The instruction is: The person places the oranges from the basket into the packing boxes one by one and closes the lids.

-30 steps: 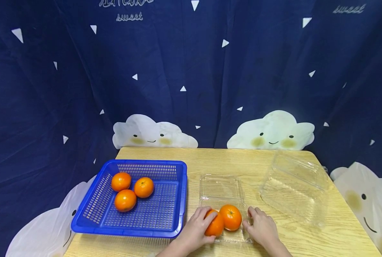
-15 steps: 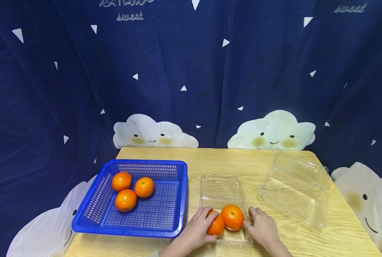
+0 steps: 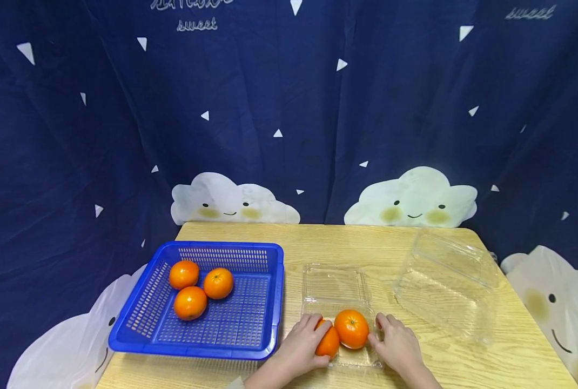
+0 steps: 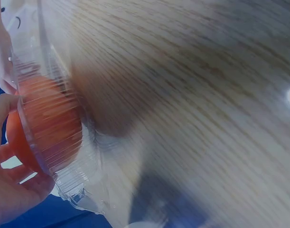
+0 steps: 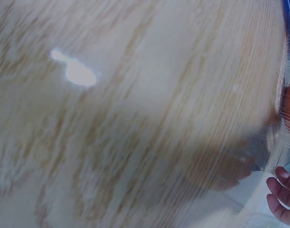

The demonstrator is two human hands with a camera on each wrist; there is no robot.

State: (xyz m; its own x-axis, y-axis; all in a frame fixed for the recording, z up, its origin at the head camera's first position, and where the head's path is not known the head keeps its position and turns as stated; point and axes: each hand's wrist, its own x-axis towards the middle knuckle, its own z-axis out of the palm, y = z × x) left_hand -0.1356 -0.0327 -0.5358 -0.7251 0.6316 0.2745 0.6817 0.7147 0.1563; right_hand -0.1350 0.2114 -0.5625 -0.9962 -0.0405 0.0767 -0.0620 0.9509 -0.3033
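Observation:
An open clear plastic clamshell box (image 3: 335,282) lies near the table's front edge, its lid folded back. Two oranges sit side by side in its base. My left hand (image 3: 298,348) grips the left orange (image 3: 329,344), fingers over its top and thumb at the near side. In the left wrist view this orange (image 4: 54,126) shows through the ribbed box wall, with my left fingers (image 4: 33,185) around it. The right orange (image 3: 351,328) is untouched by the left hand. My right hand (image 3: 398,346) holds the box's right rim between thumb and fingers.
A blue plastic basket (image 3: 192,352) with three oranges (image 3: 190,303) stands on the left of the wooden table (image 3: 289,237). A larger clear plastic container (image 3: 447,286) stands open at the right. A dark blue curtain (image 3: 313,108) hangs behind the table.
The right orange has shifted slightly to the right in the box. My left hand, with its orange, has edged slightly right. The right hand has stayed at the rim.

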